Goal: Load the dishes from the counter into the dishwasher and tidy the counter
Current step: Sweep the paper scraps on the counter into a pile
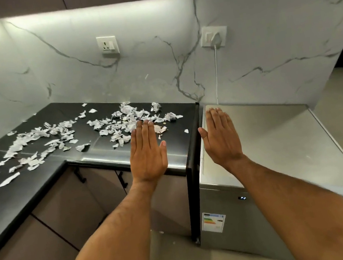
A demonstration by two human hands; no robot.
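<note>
Torn and crumpled paper scraps (119, 123) lie scattered over the black L-shaped counter (2, 201), in one patch at the left (30, 143) and one near the back right. My left hand (147, 152) is held flat, fingers straight and together, above the counter's right end, holding nothing. My right hand (221, 137) is held flat the same way above the grey appliance (272, 146) beside the counter, also holding nothing. No dishes are in view.
The grey appliance stands right of the counter with its lid closed, a small lit display (242, 198) and an energy label (213, 223) on its front. A white cable (216, 71) runs from a wall socket behind it. Closed cabinet doors (65, 208) sit under the counter.
</note>
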